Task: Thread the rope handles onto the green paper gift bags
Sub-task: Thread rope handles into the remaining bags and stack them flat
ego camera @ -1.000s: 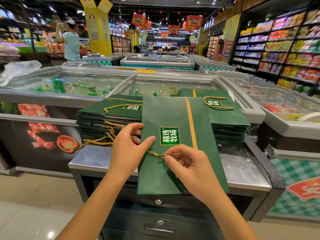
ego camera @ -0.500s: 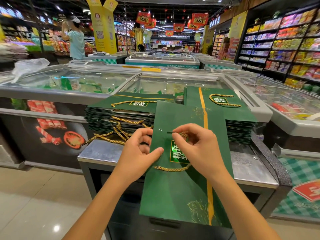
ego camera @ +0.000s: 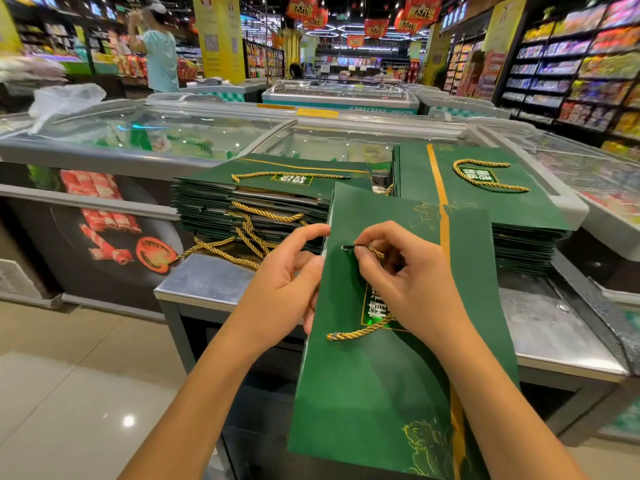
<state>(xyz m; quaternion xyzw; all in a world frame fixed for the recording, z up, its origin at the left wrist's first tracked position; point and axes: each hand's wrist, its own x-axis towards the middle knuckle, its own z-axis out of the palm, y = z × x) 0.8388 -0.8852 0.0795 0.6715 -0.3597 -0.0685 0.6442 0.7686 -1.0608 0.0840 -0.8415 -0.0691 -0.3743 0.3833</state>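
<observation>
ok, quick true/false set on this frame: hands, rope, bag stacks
1. The right hand pinches the tip of the rope at a hole in the green bag. True.
2. The left hand lies flat on the table. False: it grips the green bag's left edge.
3. Two piles of bags sit behind the held one, a left stack and a right stack. True.
4. The top bag of the right stack has no handle. False: a gold rope handle loops across its face.
</observation>
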